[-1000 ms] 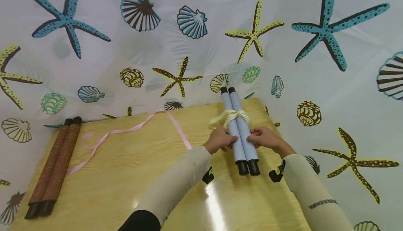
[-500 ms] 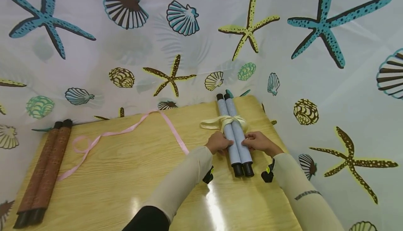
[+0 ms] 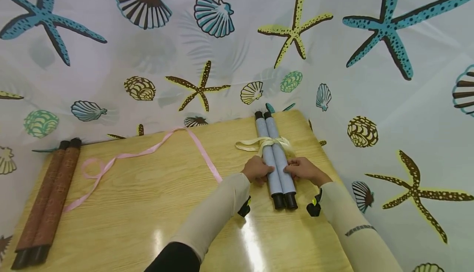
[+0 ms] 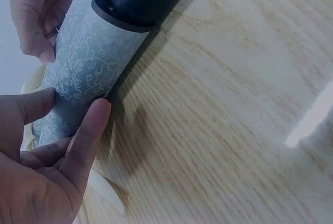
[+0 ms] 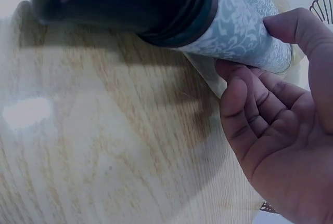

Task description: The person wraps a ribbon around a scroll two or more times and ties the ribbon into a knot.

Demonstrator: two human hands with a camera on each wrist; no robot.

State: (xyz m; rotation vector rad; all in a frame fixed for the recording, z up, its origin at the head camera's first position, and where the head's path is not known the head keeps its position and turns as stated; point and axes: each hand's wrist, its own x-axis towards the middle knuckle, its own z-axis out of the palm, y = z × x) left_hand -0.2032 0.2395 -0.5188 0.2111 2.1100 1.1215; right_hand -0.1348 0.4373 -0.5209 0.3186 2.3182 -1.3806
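Both hands grip the pale blue double scroll on its near half: the left hand (image 3: 256,169) holds the left-hand roll (image 3: 275,183) and the right hand (image 3: 305,169) holds the right-hand roll (image 3: 289,181). In each, the thumb lies on the printed covering and the fingers curl against the outer side. The rolls lie side by side, touching, near the far right corner of the table (image 3: 140,210); whether the near end is lifted I cannot tell. A light, matched pressure from the two sides seems best, enough to hold the rolls together without denting the covering. Level thumbs should stop one roll sliding past the other, and the black end caps (image 3: 279,201) towards the person are a handy check on that.

Just beyond the fingers, a cream ribbon (image 3: 266,142) goes around both rolls, with a loop out to the left. Any shift is better done gently, since rubbing could drag or loosen it. Well to the left lie a pink ribbon (image 3: 142,154) and a brown double scroll (image 3: 60,185), both clear of the hands.
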